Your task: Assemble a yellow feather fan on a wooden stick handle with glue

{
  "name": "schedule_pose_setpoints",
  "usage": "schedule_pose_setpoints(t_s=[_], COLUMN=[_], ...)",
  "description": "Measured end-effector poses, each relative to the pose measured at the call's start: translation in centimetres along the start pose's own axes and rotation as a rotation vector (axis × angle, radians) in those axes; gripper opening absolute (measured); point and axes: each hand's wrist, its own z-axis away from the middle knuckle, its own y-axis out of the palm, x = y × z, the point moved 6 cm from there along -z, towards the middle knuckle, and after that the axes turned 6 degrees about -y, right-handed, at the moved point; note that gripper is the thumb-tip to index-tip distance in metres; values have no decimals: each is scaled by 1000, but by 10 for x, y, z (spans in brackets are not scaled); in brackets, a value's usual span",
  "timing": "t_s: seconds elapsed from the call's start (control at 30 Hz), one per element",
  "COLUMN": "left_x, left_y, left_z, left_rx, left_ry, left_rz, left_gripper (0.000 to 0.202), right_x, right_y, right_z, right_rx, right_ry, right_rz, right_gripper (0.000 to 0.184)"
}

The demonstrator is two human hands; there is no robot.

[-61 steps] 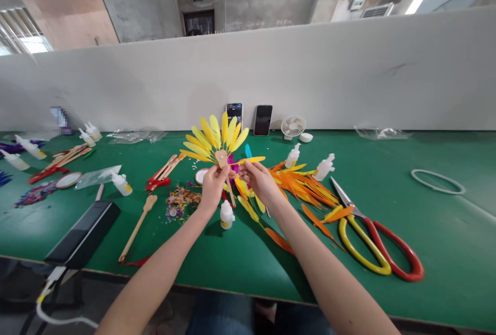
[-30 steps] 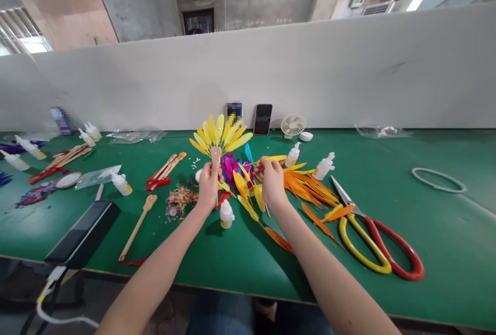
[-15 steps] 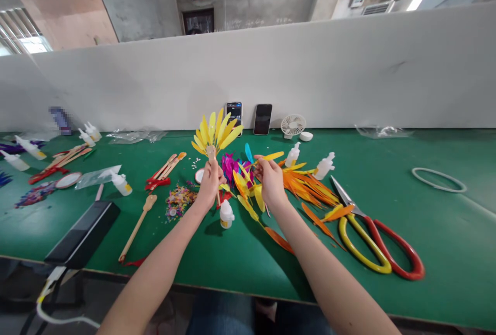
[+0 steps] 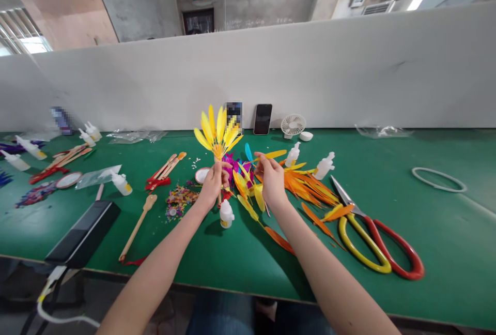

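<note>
My left hand (image 4: 212,186) is closed round the wooden handle of a feather fan (image 4: 217,129), which stands upright with its yellow feathers spread at the top. In my right hand (image 4: 272,177) a single yellow feather (image 4: 276,154) is pinched between thumb and fingertips, its vane pointing right, apart from the fan. Loose yellow feathers (image 4: 241,185) lie between the hands, with purple feathers (image 4: 232,162) and a blue feather (image 4: 248,152) behind. A pile of orange feathers (image 4: 310,188) spreads to the right of my right hand. A white glue bottle (image 4: 226,214) stands below my left hand.
Large scissors (image 4: 377,237) with red and yellow handles lie at right, beside more glue bottles (image 4: 324,166). Left are a wooden stick (image 4: 136,227), colourful sequins (image 4: 180,200) and a black power bank (image 4: 83,234). A phone (image 4: 263,119) and small fan (image 4: 293,125) stand at the back.
The feather fan has turned in my left hand, so the feathered face with its quill ends shows instead of the wooden head. My right hand has barely moved, still pinching the feather.
</note>
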Motion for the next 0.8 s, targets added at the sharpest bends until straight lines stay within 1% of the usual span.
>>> schedule_pose_setpoints(t_s=[0.1,0.2,0.37,0.47,0.57,0.67,0.8], left_x=[2,3,-1,-1,0,0,3], left_y=[1,0,0,-3,-7,-11,-13], left_z=[0,0,2,2,0,-1,-1], left_rx=[3,-8,-4,-48,-107,-163,-194], left_ry=[-27,-47,-38,-46,-61,-82,-126], left_rz=[37,71,95,105,115,123,110], left_gripper=[43,40,34,30,25,20,14], right_x=[6,7,5,4,6,9,10], right_y=[-2,-4,-4,-2,1,6,13], right_z=[1,0,-3,-3,-3,-1,0], right_rx=[-24,-43,-24,-1,36,110,205], right_ry=[-59,-64,-48,-33,-51,-50,-25], right_rz=[68,108,16,-23,-63,-89,-81], right_gripper=[21,16,12,13,16,17,19])
